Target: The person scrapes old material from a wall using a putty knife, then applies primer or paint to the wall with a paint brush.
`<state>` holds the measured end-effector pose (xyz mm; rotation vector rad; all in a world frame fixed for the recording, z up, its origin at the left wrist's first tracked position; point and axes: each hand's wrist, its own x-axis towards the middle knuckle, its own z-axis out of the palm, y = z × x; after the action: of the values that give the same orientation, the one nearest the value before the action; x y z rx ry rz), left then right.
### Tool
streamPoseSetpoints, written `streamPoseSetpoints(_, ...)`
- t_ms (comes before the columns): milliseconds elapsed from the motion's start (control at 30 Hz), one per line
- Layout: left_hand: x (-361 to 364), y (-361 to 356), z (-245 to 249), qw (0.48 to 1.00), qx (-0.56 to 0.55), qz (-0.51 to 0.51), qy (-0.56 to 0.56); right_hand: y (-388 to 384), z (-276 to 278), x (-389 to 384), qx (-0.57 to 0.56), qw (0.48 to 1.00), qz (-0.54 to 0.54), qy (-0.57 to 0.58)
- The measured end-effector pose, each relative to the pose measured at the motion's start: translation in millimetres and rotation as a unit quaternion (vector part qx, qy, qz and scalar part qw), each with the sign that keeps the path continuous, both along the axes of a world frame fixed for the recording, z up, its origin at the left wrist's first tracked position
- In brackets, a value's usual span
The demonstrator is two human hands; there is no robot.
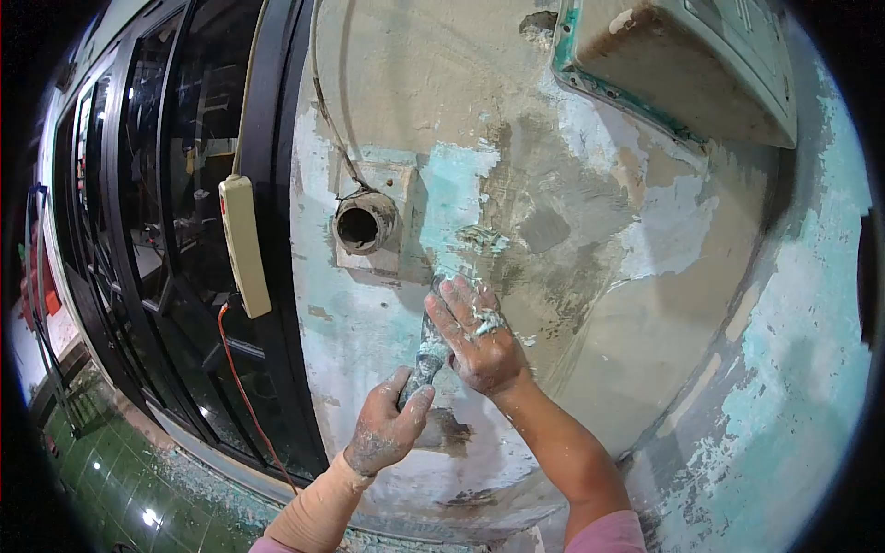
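My left hand (387, 426), coated in pale dust, is wrapped round the handle of a scraper (425, 367). The tool points up along the wall (369, 313), which has peeling turquoise and white paint. Higher up, my right hand (477, 339) lies with its fingers stretched out and close together over the upper part of the scraper. Paint flakes cling to its back and knuckles. Part of the blade is hidden behind those fingers. Loose paint curls (484, 240) stick up just above the fingertips.
An open pipe end (359, 227) juts from the wall, with a cable above it. A power strip (244, 247) hangs beside the dark-framed glass doors (198, 184). A box (682, 69) protrudes at upper right. Paint debris (217, 484) litters the green tiled floor.
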<state>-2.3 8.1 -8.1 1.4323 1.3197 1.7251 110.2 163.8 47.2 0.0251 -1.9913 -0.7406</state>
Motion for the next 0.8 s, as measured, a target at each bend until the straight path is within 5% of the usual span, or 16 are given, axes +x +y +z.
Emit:
streamPoseSetpoints(200,4,-16,26,0.997,0.012,0.009,0.077,3,16,2,-0.025,0.999,0.04,0.0)
streamPoseSetpoints(400,-11,6,-13,0.998,0.026,0.021,0.052,-19,-6,3,-0.055,0.997,-0.036,-0.033)
streamPoseSetpoints(500,-10,1,-10,0.999,-0.022,-0.029,-0.027,-42,-20,26,-0.094,0.995,0.019,-0.003)
streamPoseSetpoints(567,-8,-8,1,0.992,-0.061,-0.074,-0.088,-53,-46,31,-0.367,0.912,0.124,0.132)
streamPoseSetpoints(700,-11,-1,-8,0.979,-0.027,-0.132,-0.155,-63,-38,17,-0.726,0.558,0.346,0.204)
streamPoseSetpoints(733,-13,-3,-4,0.977,-0.029,-0.135,-0.162,-68,-35,10,-0.674,0.65,0.293,0.192)
streamPoseSetpoints(800,-18,-7,-1,0.978,-0.043,-0.13,-0.157,-66,-33,11,-0.397,0.9,0.104,0.147)
